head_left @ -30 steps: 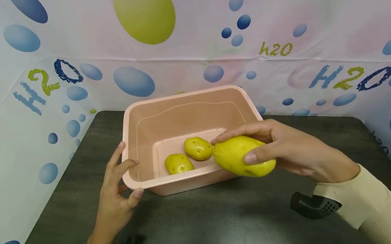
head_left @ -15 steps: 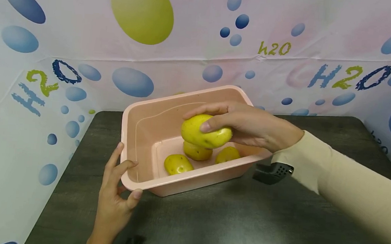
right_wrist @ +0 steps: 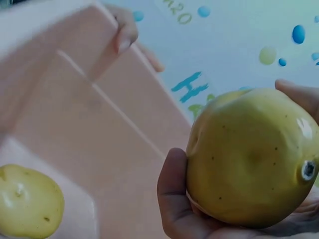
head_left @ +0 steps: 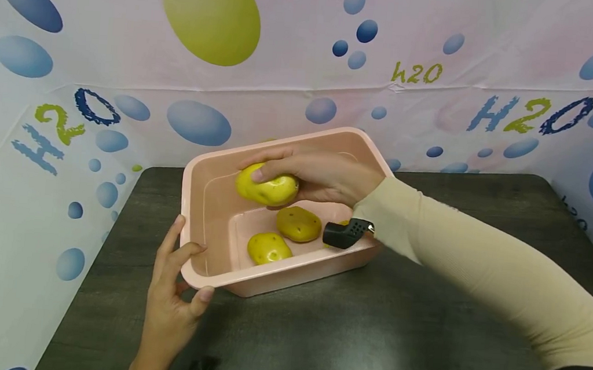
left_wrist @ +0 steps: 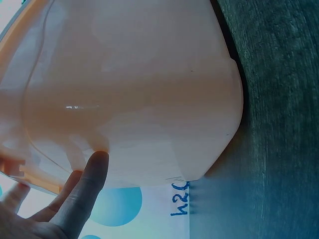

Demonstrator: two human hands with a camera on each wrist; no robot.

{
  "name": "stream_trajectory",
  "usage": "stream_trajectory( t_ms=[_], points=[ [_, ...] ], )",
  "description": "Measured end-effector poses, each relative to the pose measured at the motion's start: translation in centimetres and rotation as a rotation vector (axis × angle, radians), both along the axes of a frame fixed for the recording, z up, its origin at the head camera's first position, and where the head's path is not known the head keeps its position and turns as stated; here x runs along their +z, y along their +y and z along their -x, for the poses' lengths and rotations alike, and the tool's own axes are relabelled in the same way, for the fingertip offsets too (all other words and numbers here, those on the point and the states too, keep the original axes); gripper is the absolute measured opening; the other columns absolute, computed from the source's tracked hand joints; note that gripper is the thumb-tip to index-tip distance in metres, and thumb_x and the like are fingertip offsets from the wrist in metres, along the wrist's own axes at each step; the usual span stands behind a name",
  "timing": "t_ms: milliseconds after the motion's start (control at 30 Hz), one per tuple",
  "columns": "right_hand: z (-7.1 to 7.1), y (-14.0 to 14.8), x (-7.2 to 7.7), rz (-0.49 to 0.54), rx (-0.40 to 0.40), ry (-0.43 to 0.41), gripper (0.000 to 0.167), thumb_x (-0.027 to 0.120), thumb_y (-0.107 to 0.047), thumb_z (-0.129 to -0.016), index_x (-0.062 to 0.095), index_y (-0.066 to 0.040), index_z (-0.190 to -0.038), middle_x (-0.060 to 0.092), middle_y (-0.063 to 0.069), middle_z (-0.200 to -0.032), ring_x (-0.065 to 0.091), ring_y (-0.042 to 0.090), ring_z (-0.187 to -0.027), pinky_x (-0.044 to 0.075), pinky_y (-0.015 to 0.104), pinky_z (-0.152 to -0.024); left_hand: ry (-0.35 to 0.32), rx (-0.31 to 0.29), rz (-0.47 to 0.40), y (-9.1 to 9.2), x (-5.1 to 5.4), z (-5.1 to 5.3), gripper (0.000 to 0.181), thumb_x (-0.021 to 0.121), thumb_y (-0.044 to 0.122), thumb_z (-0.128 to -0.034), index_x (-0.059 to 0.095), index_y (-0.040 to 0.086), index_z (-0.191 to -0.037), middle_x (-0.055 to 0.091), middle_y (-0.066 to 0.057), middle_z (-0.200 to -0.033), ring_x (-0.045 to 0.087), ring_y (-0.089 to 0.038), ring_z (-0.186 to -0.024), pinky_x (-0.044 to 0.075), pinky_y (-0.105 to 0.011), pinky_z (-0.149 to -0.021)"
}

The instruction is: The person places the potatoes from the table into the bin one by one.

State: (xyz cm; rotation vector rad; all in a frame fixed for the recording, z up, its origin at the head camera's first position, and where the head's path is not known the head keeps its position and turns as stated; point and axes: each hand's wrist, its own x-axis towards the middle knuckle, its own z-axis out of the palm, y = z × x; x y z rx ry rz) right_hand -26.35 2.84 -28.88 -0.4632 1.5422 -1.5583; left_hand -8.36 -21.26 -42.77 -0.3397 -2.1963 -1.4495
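Note:
My right hand (head_left: 323, 175) grips a yellow potato (head_left: 267, 185) above the inside of a pink plastic tub (head_left: 289, 271). Close up in the right wrist view, fingers and thumb wrap this potato (right_wrist: 249, 159). On the tub floor lie a darker potato (head_left: 298, 224) and a brighter one (head_left: 269, 248). Another is mostly hidden behind the black wrist camera (head_left: 345, 233). At the tub's near left corner my left hand (head_left: 172, 297) holds the rim, thumb outside and fingers over the edge. The left wrist view shows those fingers (left_wrist: 82, 194) against the tub wall (left_wrist: 139, 99).
The tub stands on a dark wood-grain table (head_left: 368, 330). Behind and beside it hangs a white sheet (head_left: 298, 34) printed with blue and green dots and H2O lettering. A beige sleeve (head_left: 467, 268) crosses the tub's right side.
My right hand has carried the potato from the tub's right near side leftward to above its back left part. The left hand and the tub stay nearly in place.

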Motion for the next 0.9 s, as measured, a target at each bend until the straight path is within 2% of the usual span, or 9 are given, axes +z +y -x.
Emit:
stream_trajectory(
  t_ms=[133,367,633,900],
  points=[
    [0.9,-1.4,-0.9,-0.037,-0.002,-0.003,0.046,0.061,-0.017,-0.105,0.055,-0.012,-0.151,0.058,0.012,-0.141,0.060,0.026,-0.114,0.059,0.043,-0.099,-0.001,0.004,0.000,0.0,0.1,0.0,0.057,0.076,0.035,-0.0973,0.056,-0.003,-0.135,0.022,-0.009,-0.175,0.046,-0.013,-0.135,0.058,-0.011,-0.083],
    [1.8,-3.2,-2.2,-0.117,0.027,0.010,0.051,0.064,-0.020,-0.104,0.053,-0.012,-0.153,0.059,0.014,-0.133,0.059,0.025,-0.106,0.058,0.039,-0.089,0.006,-0.006,0.000,0.1,0.3,-0.1,0.059,0.075,0.037,-0.0980,0.055,-0.004,-0.136,0.022,-0.010,-0.174,0.047,-0.013,-0.136,0.058,-0.011,-0.083],
    [2.0,-4.9,-3.1,-0.182,0.025,-0.001,0.054,0.069,-0.022,-0.101,0.054,-0.012,-0.152,0.059,0.013,-0.129,0.060,0.023,-0.102,0.061,0.034,-0.082,0.020,-0.024,0.002,0.1,0.3,0.0,0.059,0.074,0.038,-0.0990,0.055,-0.004,-0.136,0.021,-0.011,-0.174,0.049,-0.014,-0.134,0.059,-0.012,-0.083],
    [1.6,-5.9,-3.5,-0.235,0.033,0.031,0.054,0.070,-0.021,-0.100,0.054,-0.013,-0.152,0.062,0.012,-0.124,0.061,0.022,-0.100,0.061,0.032,-0.076,-0.007,-0.010,0.000,0.0,0.3,0.0,0.057,0.075,0.034,-0.0984,0.055,-0.004,-0.136,0.021,-0.007,-0.175,0.046,-0.012,-0.138,0.058,-0.012,-0.085]
  ],
)
